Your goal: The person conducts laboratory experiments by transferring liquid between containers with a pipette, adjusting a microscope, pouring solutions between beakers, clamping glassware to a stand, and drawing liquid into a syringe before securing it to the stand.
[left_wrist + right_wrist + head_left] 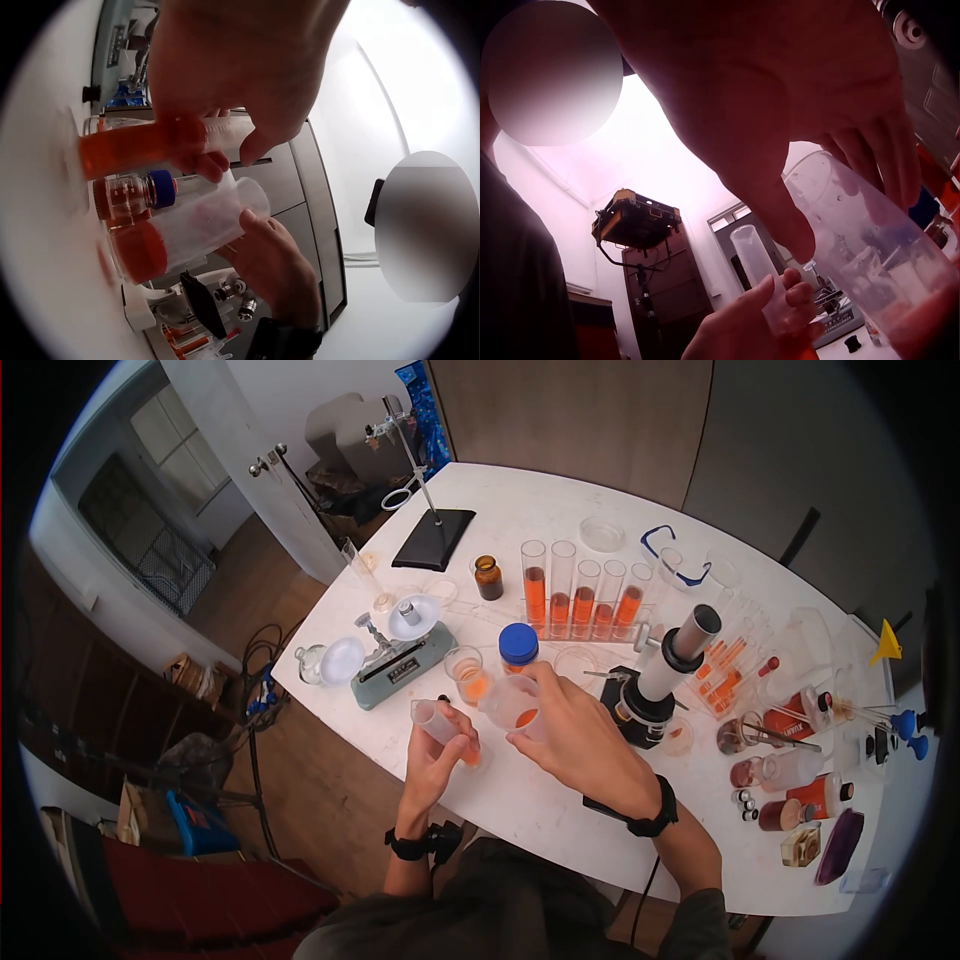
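My left hand [436,768] grips a clear graduated cylinder [430,717], its base at the tabletop. Orange-red liquid [124,150] fills its lower part in the left wrist view. Close to its right, my right hand [585,745] holds a translucent plastic beaker [202,229] by the upper wall, thumb on one side and fingers on the other. Orange-red liquid lies in the beaker's bottom, and the beaker leans slightly. Just beyond the hands stand a small glass beaker [466,672] of orange liquid and a blue-capped bottle [519,648].
A balance scale [405,672] stands to the left, with a brown bottle [488,578] and a rack of test tubes [585,600] behind. A microscope [660,685] is close by my right hand. Bottles, tubes and glassware crowd the right side; a ring stand [435,535] is at the back left.
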`<control>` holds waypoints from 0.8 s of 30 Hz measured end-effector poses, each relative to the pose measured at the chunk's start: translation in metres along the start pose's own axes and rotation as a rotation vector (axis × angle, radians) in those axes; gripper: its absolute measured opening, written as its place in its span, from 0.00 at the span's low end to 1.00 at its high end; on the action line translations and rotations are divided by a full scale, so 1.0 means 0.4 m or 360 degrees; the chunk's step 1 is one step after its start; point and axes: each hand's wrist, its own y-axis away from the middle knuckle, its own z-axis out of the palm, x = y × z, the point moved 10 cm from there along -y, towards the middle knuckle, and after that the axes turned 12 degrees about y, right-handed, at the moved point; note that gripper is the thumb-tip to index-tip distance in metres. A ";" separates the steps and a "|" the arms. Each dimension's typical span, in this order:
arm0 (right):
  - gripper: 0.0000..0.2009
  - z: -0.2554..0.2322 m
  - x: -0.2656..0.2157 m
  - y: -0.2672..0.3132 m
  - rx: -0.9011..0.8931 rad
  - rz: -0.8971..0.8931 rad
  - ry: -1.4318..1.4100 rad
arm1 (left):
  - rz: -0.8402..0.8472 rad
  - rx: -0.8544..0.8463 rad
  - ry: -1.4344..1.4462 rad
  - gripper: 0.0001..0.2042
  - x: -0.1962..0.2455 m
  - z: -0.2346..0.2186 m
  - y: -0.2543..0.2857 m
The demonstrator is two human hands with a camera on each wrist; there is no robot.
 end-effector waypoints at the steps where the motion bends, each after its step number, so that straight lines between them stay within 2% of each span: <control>1: 0.31 0.011 0.002 0.000 -0.0018 -0.0025 -0.0011 | 0.0001 0.0000 0.0000 0.13 0.000 -0.004 0.002; 2: 0.31 0.007 0.001 -0.001 -0.0019 -0.0026 -0.0012 | 0.0003 -0.0032 -0.0067 0.12 0.002 -0.007 0.005; 4: 0.31 0.033 0.014 -0.001 -0.0262 0.0094 -0.0140 | 0.0004 -0.0061 -0.0134 0.12 0.003 -0.029 0.011; 6: 0.31 0.031 0.013 0.001 -0.0227 0.0052 -0.0091 | 0.0093 -0.0184 -0.0485 0.12 0.017 -0.044 0.016; 7: 0.31 0.027 0.008 0.000 -0.0191 0.0010 -0.0041 | 0.0094 -0.0184 -0.0487 0.12 0.025 -0.052 0.021; 9: 0.31 0.025 0.006 -0.002 -0.0187 0.0008 -0.0024 | -0.0063 -0.0117 -0.0598 0.14 0.022 -0.072 0.025; 10: 0.31 0.023 0.005 -0.002 -0.0187 0.0011 -0.0005 | -0.0064 -0.0121 -0.0601 0.14 0.033 -0.064 0.022; 12: 0.30 0.020 0.004 -0.001 -0.0182 0.0018 -0.0009 | -0.0118 0.0080 -0.0461 0.16 0.059 -0.077 0.011; 15: 0.30 0.020 0.005 -0.001 -0.0194 0.0028 0.0001 | -0.0169 0.0100 -0.0477 0.15 0.083 -0.081 0.000; 17: 0.29 0.020 0.006 0.000 -0.0208 0.0035 0.0014 | -0.0183 0.0102 -0.0514 0.15 0.091 -0.078 -0.008; 20: 0.29 0.016 0.003 0.000 -0.0211 0.0031 0.0003 | -0.0299 0.0021 -0.0545 0.15 0.079 -0.079 -0.018; 22: 0.32 0.030 0.020 0.003 -0.0298 0.0128 0.0034 | -0.0487 -0.0041 -0.0487 0.15 0.054 -0.072 -0.019; 24: 0.32 0.029 0.020 0.004 -0.0295 0.0133 0.0043 | -0.0512 -0.0065 -0.0509 0.15 0.047 -0.065 -0.023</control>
